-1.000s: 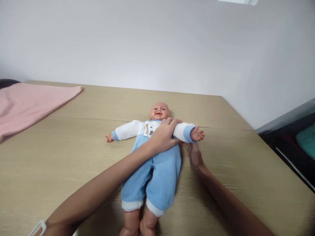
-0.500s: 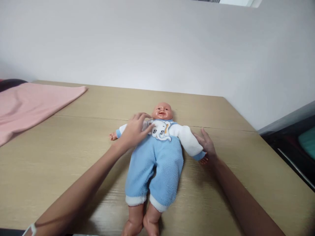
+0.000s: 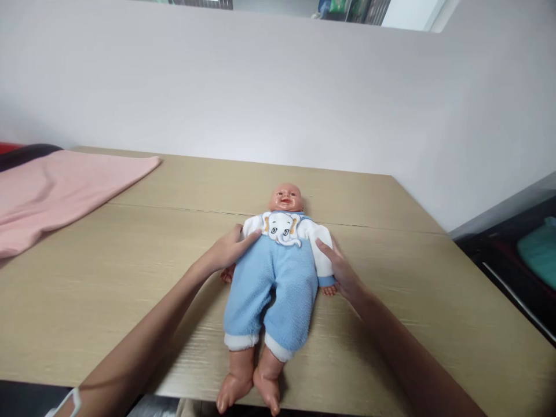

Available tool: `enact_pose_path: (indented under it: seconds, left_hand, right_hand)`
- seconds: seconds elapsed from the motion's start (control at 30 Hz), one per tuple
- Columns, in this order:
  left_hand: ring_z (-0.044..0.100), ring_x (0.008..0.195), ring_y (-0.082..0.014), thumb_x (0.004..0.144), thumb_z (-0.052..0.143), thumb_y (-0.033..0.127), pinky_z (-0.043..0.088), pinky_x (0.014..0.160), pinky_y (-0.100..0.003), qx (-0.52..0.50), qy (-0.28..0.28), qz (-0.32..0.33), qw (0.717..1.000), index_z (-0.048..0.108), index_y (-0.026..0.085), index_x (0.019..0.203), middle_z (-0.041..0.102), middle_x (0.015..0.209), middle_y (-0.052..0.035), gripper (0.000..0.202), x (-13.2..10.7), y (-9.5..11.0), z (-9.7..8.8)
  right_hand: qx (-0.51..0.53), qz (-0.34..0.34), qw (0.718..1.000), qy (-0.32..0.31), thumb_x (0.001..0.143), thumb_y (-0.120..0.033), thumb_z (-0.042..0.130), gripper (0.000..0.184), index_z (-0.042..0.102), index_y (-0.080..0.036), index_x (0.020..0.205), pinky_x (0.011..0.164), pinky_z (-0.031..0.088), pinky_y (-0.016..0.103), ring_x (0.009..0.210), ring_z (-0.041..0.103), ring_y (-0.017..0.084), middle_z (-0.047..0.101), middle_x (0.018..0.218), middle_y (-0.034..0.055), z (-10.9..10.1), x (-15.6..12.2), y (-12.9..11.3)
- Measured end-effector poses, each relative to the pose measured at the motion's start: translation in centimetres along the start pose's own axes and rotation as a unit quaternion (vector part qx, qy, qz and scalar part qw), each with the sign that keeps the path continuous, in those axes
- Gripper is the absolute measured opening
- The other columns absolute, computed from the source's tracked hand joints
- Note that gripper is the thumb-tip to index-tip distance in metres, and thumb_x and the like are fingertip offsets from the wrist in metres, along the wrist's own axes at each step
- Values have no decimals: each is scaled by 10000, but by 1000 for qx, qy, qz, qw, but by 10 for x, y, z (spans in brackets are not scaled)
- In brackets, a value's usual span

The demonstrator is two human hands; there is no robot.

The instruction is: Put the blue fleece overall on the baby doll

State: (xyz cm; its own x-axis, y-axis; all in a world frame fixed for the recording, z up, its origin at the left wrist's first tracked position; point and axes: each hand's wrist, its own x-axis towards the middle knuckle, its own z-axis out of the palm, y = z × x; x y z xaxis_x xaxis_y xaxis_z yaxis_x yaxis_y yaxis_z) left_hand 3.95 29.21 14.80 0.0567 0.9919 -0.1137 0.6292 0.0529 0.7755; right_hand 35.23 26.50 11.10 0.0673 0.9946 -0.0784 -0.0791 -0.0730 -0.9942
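A baby doll [image 3: 273, 272] lies face up on the table, feet toward me. It wears fluffy blue trousers and a white-sleeved top with an elephant face [image 3: 281, 229] on the chest. My left hand [image 3: 228, 248] wraps the doll's arm on the left, its thumb across the side of the chest and its fingers mostly hidden behind the sleeve. On the other side, my right hand [image 3: 341, 267] holds the white sleeve [image 3: 320, 246], thumb on top and fingers behind. Both doll arms rest close along its body, with the small hands pointing down.
A pink cloth [image 3: 73, 185] lies at the left of the wooden table [image 3: 174, 179], with a dark object [image 3: 32, 153] behind it. A pale wall [image 3: 260, 92] rises along the far edge. To the right stands a black item with something teal [image 3: 541, 249] inside.
The doll's arms, spread outward before, now lie against its sides. My left hand has moved down from the chest to the arm; my right hand has come inward with the sleeve.
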Motion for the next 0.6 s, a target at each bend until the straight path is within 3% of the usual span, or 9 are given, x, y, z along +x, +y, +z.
enact_pose_path:
  seconds: [0.1,0.2,0.43,0.6]
  left_hand:
    - [701,1368,-478,868,711,898,531,1137,-534,-89,-2,-4,996,682,181,1295,770,1441,-243,835,-4,5,7]
    - [644,1470,-455,894,735,832,523,1189,-521,-158,9,-7,987,653,182,1359,722,1521,-229,804,-8,11,9]
    - [680,1405,-456,882,797,790,575,1135,-518,-203,47,-36,977,630,220,1298,734,1452,-208,725,-49,33,-4]
    - [704,1361,-454,894,792,797,610,1071,-529,-218,40,-31,975,607,243,1324,749,1404,-177,725,-92,39,-4]
  right_hand:
    - [41,51,998,-10,834,-602,936,777,641,-297,1485,968,754,491,1248,835,363,818,1453,100,8,-5,-4]
    - [42,44,998,-25,816,-536,963,732,659,-292,1435,1009,742,460,1305,813,344,818,1454,87,13,-9,-13]
    - [37,33,998,-36,806,-487,969,693,687,-302,1412,1023,730,440,1288,815,326,826,1433,70,13,-33,-45]
    - [-17,3,1000,-20,795,-470,973,709,708,-297,1430,1009,730,519,1292,802,387,843,1377,84,6,-69,-70]
